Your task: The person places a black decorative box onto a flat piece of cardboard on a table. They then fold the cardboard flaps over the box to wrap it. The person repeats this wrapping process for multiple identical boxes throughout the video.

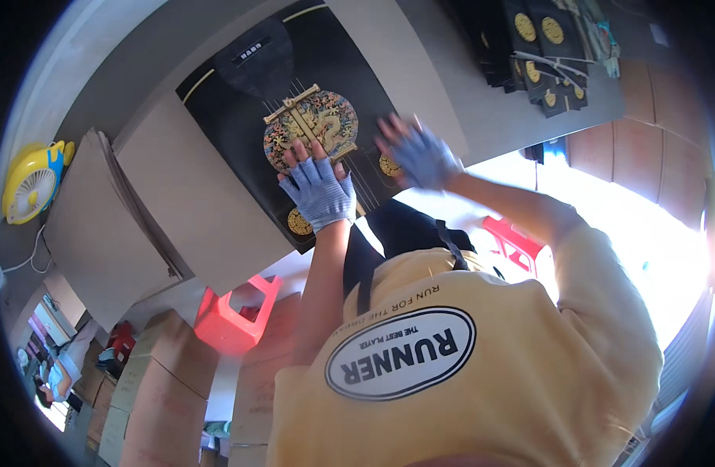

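Observation:
A large black printed sheet (225,148) lies on the table in front of me, with gold round patches near its close edge. In its middle is a colourful round dragon design (318,124) crossed by gold bars. My left hand (318,187), in a grey-blue fingerless glove, lies flat with fingers stretched over the lower part of that design. At the sheet's right edge is my right hand (420,156), gloved alike, its fingers spread and blurred by motion. Whether it touches the sheet I cannot tell. Neither hand holds anything.
Grey boards (108,210) are stacked at the left, beside a yellow fan (34,183). Black pieces with gold medallions (548,47) lie far right. Red stools (237,315) and cardboard boxes (167,389) stand below the table. Another person (61,377) is at the far lower left.

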The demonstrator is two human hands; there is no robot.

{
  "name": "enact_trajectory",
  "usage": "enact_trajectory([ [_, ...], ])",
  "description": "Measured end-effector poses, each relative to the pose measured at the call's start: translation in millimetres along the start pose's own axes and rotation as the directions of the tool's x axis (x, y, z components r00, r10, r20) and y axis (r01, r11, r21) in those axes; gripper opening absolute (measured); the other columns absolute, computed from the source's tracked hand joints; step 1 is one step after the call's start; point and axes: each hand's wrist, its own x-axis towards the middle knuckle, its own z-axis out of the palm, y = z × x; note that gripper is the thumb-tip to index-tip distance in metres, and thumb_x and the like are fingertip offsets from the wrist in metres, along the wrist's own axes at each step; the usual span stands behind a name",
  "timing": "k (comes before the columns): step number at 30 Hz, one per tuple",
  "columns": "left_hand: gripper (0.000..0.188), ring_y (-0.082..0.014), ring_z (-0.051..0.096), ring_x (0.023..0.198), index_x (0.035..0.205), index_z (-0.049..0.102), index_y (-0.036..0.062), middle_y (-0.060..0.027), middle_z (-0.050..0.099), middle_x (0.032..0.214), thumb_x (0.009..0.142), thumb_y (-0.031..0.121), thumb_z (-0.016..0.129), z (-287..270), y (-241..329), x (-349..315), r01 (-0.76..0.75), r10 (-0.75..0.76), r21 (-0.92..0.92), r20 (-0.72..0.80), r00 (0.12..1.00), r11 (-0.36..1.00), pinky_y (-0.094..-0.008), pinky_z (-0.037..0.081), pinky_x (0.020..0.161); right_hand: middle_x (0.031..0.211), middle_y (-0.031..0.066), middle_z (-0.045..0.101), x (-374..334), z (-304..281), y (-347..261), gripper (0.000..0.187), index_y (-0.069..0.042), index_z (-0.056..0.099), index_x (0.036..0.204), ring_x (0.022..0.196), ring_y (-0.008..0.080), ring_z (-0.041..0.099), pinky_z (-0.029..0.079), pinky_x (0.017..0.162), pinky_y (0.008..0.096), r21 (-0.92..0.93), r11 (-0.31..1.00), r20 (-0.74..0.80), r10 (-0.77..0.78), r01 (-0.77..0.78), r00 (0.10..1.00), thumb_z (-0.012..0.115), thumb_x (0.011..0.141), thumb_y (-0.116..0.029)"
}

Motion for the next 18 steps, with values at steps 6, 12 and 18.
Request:
enact_trajectory([
  [6, 0.057, -0.0360, 0.031, 0.139, 0.140, 0.043, 0.0099, -0.0172, 0.036, 0.148, 0.089, 0.035, 0.049, -4.8, 0.2, 4.8, 0.029, -0.036, -0.117, -0.059, 0.998, 0.993, -0.0612, 0.023, 0.109, 0.079, 0.0146, 0.062, -84.7, -6.7, -6.1, 0.045, -0.015, 0.056, 0.128, 0.071, 0.0336, 0.060, 0.050, 0.065, 0.0456, 0.501, 0.862, -0.017, -0.079, 0.077, 0.997, 0.050, 0.091, -0.040],
  [12, 0.065, -0.0401, 0.022, 0.142, 0.144, 0.035, 0.0090, -0.0203, 0.026, 0.153, 0.088, 0.038, 0.052, -2.2, 23.6, -15.0, 0.269, -0.258, -0.265, 0.079, 0.963, 0.926, -0.0624, 0.019, 0.110, 0.086, 0.0109, 0.060, 238.0, -140.8, -29.0, 0.025, -0.006, 0.062, 0.105, 0.076, 0.0306, 0.060, 0.050, 0.065, 0.0414, 0.129, 0.813, -0.878, -0.173, 0.568, 0.447, 0.062, 0.082, -0.016],
  [18, 0.066, -0.0427, 0.027, 0.139, 0.144, 0.035, 0.0052, -0.0248, 0.028, 0.150, 0.093, 0.047, 0.040, 6.2, 44.9, -33.7, 0.166, -0.174, -0.299, 0.000, 0.985, 0.940, -0.0588, 0.025, 0.107, 0.128, 0.0171, 0.052, 417.4, -144.0, -73.8, 0.043, -0.011, 0.054, 0.126, 0.121, 0.0301, 0.048, 0.041, 0.096, 0.0463, -0.066, 0.992, -0.915, -0.104, 0.109, 0.389, 0.045, 0.093, -0.037],
])
